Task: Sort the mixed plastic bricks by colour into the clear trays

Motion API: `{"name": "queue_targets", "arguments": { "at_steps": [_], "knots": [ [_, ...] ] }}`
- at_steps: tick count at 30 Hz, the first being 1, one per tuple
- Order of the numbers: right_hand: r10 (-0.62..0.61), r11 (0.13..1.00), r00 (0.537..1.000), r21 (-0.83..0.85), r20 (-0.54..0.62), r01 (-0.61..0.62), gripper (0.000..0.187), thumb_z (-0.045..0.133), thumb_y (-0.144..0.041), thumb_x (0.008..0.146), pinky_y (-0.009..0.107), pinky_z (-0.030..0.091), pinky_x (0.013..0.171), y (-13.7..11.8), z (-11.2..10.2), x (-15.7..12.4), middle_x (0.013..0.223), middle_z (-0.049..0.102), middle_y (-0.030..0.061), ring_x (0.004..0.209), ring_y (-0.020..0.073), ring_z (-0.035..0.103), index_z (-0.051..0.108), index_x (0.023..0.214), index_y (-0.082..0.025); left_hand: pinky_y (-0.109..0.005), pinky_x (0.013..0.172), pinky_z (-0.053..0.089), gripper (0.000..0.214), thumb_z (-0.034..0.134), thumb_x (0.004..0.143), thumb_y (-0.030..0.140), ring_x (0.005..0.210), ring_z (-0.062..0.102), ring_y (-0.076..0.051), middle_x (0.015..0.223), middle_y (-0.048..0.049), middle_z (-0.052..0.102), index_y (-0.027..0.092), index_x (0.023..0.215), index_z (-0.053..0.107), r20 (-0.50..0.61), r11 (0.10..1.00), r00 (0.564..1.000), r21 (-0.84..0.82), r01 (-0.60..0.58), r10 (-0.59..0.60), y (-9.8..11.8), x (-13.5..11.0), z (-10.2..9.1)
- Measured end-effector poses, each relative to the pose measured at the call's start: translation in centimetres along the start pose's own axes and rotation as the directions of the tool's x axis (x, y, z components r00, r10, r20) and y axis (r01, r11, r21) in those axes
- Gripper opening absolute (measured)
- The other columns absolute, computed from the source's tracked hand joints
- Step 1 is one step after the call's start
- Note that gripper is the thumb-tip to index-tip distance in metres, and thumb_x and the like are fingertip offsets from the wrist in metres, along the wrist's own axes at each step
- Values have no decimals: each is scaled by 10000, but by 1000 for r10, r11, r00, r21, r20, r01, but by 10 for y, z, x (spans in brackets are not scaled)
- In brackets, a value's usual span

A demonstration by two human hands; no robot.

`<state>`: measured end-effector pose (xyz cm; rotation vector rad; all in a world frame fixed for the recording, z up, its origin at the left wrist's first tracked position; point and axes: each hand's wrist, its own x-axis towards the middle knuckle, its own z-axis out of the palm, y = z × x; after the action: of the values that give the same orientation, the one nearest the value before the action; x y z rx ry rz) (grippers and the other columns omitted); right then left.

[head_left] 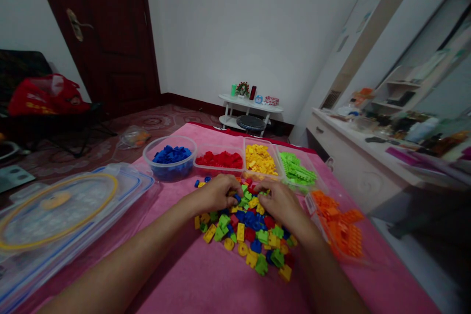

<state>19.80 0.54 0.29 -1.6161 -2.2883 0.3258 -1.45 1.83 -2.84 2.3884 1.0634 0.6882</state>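
Note:
A loose pile of mixed plastic building bricks (pixel 250 225) in blue, red, yellow and green lies on the pink cloth in front of me. My left hand (pixel 220 192) reaches over the pile's far left part, fingers curled, with a small blue brick (pixel 237 198) at the fingertips. Opposite it, on the right side of the pile, my right hand (pixel 278 200) has its fingers bent down among the bricks. Whatever lies between those fingers is too small and too hidden to name. A short gap with green and yellow bricks separates the two hands.
Behind the pile stand clear tubs of blue bricks (pixel 171 155), red bricks (pixel 220 159), yellow bricks (pixel 260 159) and green bricks (pixel 297 169). Orange bricks (pixel 342 230) fill another tub at right. Clear plastic lids (pixel 73 206) lie at left on the pink cloth (pixel 176 274).

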Motion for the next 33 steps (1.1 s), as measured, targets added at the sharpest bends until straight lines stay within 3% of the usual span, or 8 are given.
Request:
{"name": "queue_targets", "arguments": {
  "at_steps": [11,14,17,19,21,26,31,33],
  "knots": [
    [62,994,998,-89,-25,-64,302,571,-328,743,297,402,740,-18,26,-1,1008,703,43,932,228,630,667,1022,-263,-189,577,434,330,437,656,37,605,603,-121,715,-20,702,124,800,721,58,976,979,-84,199,-194,-4,0,-22],
    [79,993,997,-85,-24,-81,242,577,-291,715,286,392,705,-20,26,0,937,714,41,891,224,638,680,929,-247,-206,631,458,317,421,637,26,636,618,-129,707,-21,697,132,704,713,65,974,974,-58,219,-215,-4,0,-24],
    [45,999,998,-18,-41,-46,194,552,-238,702,266,393,705,-19,22,2,879,720,32,859,200,638,698,830,-235,-268,823,468,287,495,718,106,884,633,-177,941,-50,708,151,902,710,-73,993,991,-34,111,-113,1,1,-14],
    [27,999,999,49,-47,-25,177,526,-220,701,249,397,671,-16,15,4,809,717,25,786,181,635,698,745,-221,-324,959,414,393,577,767,256,1107,556,-223,1196,-88,624,163,1145,628,-123,1000,992,16,10,-8,4,0,-3],
    [18,993,998,115,-67,-10,175,514,-218,697,238,393,620,-10,5,4,747,705,17,706,167,620,688,685,-206,-360,1005,382,534,604,779,391,1201,491,-254,1310,-111,541,179,1266,542,-78,996,996,78,-45,51,8,-2,7],
    [104,975,985,209,-140,-73,156,514,-225,668,239,391,564,17,-22,6,643,665,16,618,165,595,661,639,-178,-339,934,425,266,543,835,370,1070,580,-244,1173,-84,618,214,989,694,22,984,999,169,-49,46,12,-4,17],
    [142,990,948,51,-284,-133,155,514,-228,687,305,408,617,49,-60,29,656,657,50,668,221,613,647,616,-189,-302,898,432,202,574,813,326,1008,597,-221,1062,-73,652,202,909,701,-17,992,999,121,-31,34,11,-2,17],
    [158,986,924,8,-348,-166,164,520,-251,716,347,414,670,57,-79,39,723,667,72,738,261,620,672,703,-193,-296,886,434,187,584,804,314,997,597,-218,1038,-71,657,203,900,700,-28,994,999,104,-33,36,11,-2,18]
  ]
}}
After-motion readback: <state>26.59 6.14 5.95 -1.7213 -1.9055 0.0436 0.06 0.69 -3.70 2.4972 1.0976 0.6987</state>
